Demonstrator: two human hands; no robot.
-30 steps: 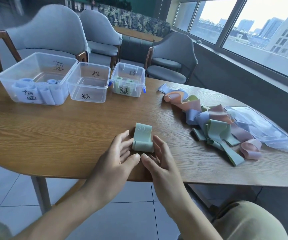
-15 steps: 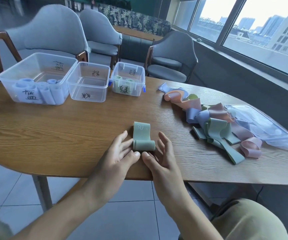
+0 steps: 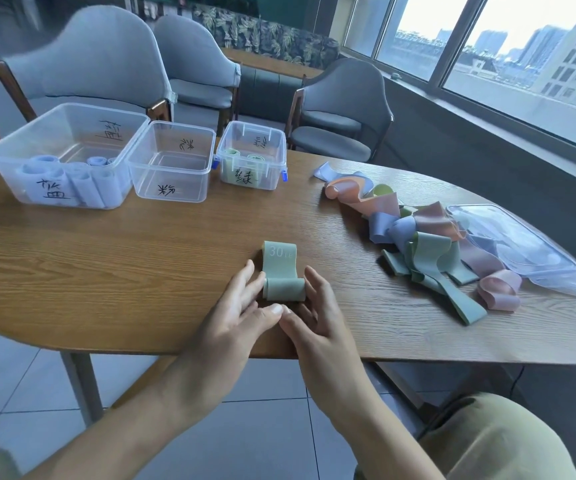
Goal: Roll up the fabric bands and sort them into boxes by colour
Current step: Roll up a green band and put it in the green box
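Both hands, left (image 3: pixel 234 306) and right (image 3: pixel 314 306), fingers spread, flanked the soft, light, half-rolled green band (image 3: pixel 281 271); the grip belonged at the roll's ends.

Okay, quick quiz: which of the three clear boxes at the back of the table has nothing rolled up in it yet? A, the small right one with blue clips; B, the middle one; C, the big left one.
B: the middle box shows only its bare bottom, while the left box holds blue rolls and the right box holds green rolls.
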